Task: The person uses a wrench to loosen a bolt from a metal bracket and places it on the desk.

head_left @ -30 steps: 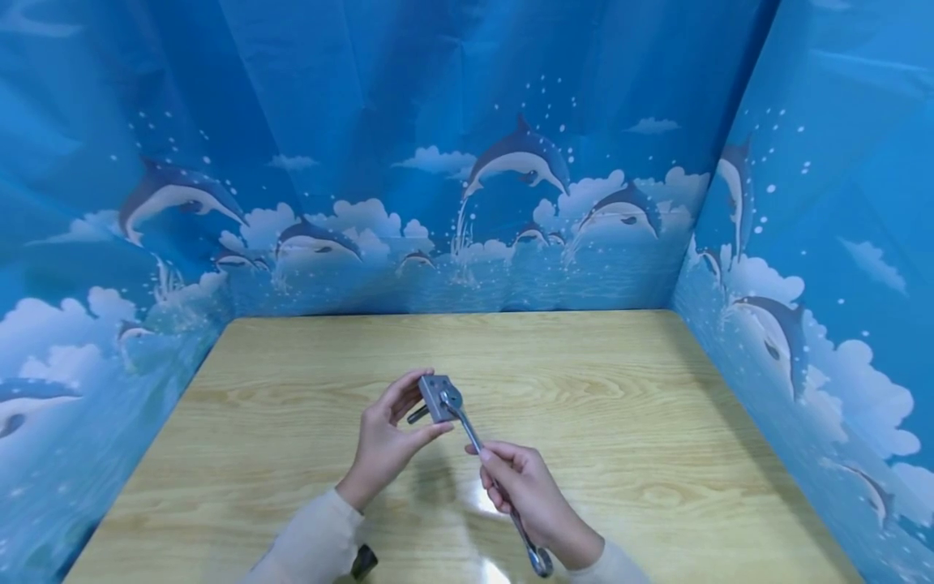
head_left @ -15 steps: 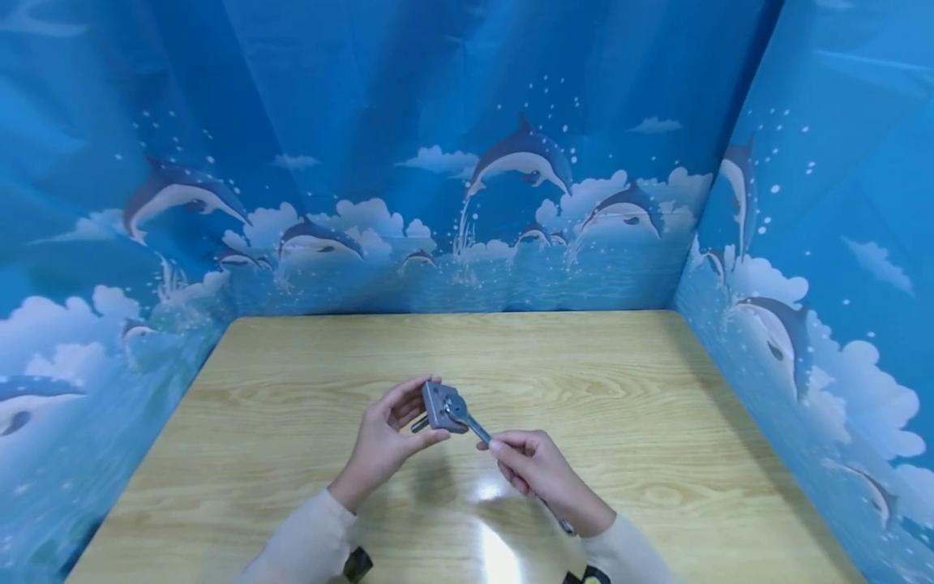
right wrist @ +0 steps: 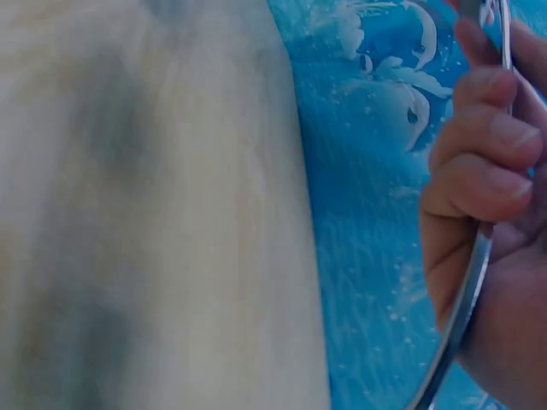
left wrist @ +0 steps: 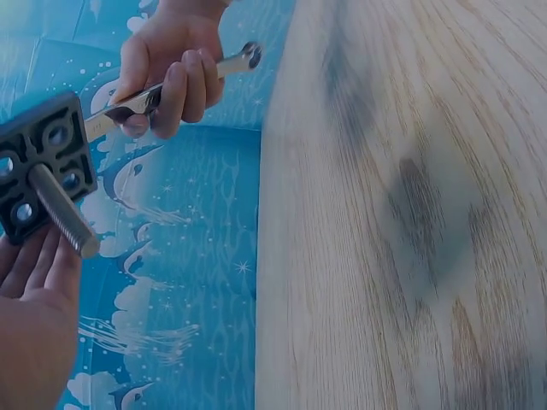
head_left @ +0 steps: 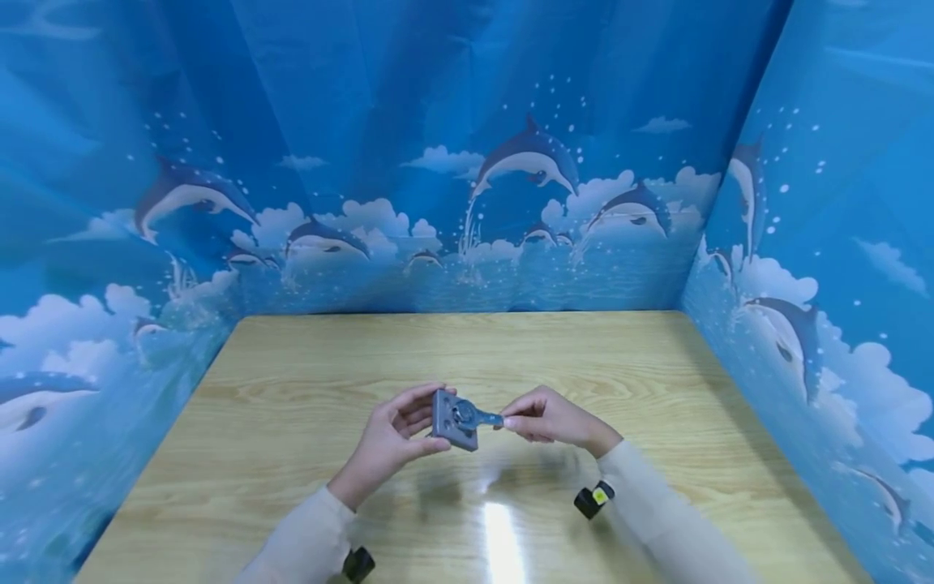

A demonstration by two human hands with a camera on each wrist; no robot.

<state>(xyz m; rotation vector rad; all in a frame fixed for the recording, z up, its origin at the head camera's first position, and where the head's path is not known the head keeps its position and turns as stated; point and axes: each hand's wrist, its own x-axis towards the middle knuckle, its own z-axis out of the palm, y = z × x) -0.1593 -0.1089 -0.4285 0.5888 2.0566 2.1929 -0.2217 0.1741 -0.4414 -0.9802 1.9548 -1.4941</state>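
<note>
My left hand (head_left: 397, 438) holds a square grey metal plate (head_left: 440, 422) by its edges, thumb below and fingers above. A threaded bolt (left wrist: 64, 209) sticks out of the plate's ribbed back, among round holes. On the front face, the head of a combination wrench (head_left: 467, 415) sits over the plate's middle. My right hand (head_left: 558, 418) grips the wrench's shank, with fingers (right wrist: 487, 184) curled round it. The wrench's far ring end (left wrist: 250, 56) pokes out past that hand in the left wrist view. Both plate and wrench are held up above the table.
The wood-grain table (head_left: 328, 357) spreads beneath both hands. Blue dolphin-print curtains (head_left: 365, 162) enclose it at the back and sides. A small black device (head_left: 594, 499) sits at the right wrist, another black device (head_left: 358, 564) at the left wrist.
The right hand has swung the wrench's handle up and away, from slanting toward the body to pointing right. The plate has shifted slightly right and toward the body in the left hand.
</note>
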